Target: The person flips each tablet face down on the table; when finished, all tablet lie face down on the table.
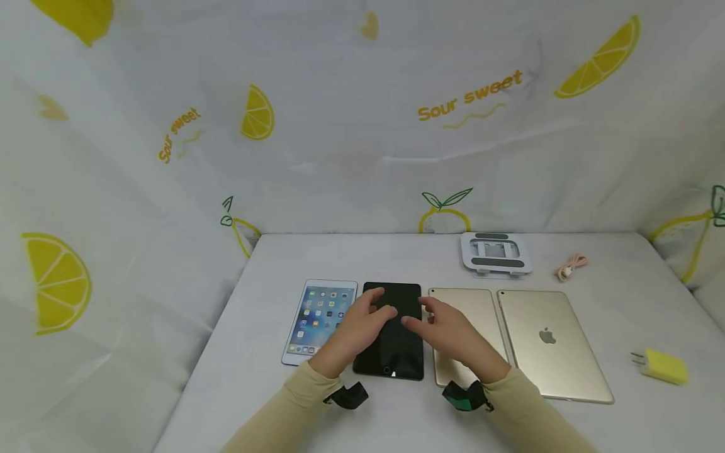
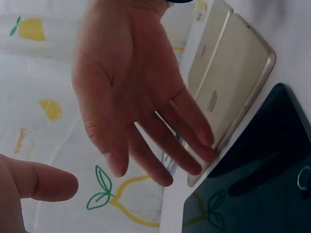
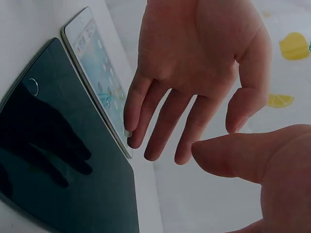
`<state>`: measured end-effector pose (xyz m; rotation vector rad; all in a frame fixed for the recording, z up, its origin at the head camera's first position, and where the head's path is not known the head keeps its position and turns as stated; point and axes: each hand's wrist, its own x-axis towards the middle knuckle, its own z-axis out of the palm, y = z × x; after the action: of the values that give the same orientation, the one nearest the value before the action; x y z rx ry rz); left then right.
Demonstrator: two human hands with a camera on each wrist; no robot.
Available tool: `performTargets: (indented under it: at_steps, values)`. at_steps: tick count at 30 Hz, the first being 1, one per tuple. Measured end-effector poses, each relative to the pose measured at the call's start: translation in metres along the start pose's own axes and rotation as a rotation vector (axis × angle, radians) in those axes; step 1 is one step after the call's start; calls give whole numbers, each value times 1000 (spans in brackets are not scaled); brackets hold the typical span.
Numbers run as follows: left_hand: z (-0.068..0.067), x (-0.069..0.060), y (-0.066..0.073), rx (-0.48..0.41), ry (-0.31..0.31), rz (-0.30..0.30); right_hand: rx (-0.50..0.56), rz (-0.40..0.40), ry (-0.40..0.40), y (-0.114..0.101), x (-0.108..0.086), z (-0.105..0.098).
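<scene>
Sleeves [image 1: 289, 409] come foremost; left grip [image 1: 359, 324] and right grip [image 1: 453, 330], both released, face each other above the black tablet [image 1: 393, 352] beside the lit tablet [image 1: 317, 318].

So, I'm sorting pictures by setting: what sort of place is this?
Probably a makeshift tabletop filming booth: a lemon-print sheet walls in the back and sides of a white table, where four tablets lie in a row.

Black tablet [image 1: 396, 346] partly behind left hand [image 1: 361, 324]
</scene>
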<state>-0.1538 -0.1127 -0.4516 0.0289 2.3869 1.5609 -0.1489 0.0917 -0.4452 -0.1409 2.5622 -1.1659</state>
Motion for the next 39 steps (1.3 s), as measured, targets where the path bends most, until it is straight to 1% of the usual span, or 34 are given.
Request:
performTargets:
  at_steps: [2, 4, 9, 13, 17, 23, 28, 31, 37, 39]
  values:
    - [-7, 0, -3, 4, 19, -14, -32, 0, 5, -4, 4, 9]
    - [-13, 1, -7, 4, 26, -31, -60, -4, 10, -6, 7, 16]
    - [-17, 0, -14, 12, 4, -76, -82, -11, 16, -10, 8, 26]
    - [-16, 0, -16, 23, -9, -82, -83, -10, 24, -10, 6, 27]
    - [-16, 0, -19, 28, -3, -86, -90, -28, 33, -11, 6, 28]
    - [-19, 2, -24, 49, -4, -97, -110, -34, 35, -11, 6, 31]
    - [-20, 5, -24, 67, -2, -105, -123, -50, 37, -9, 7, 30]
    - [-19, 7, -23, 51, 6, -110, -130, -61, 43, -9, 7, 29]
    - [-19, 10, -22, -1, 59, -137, -132, -73, 49, -11, 7, 28]
    - [-20, 10, -22, -17, 66, -142, -133, -75, 48, -10, 7, 28]
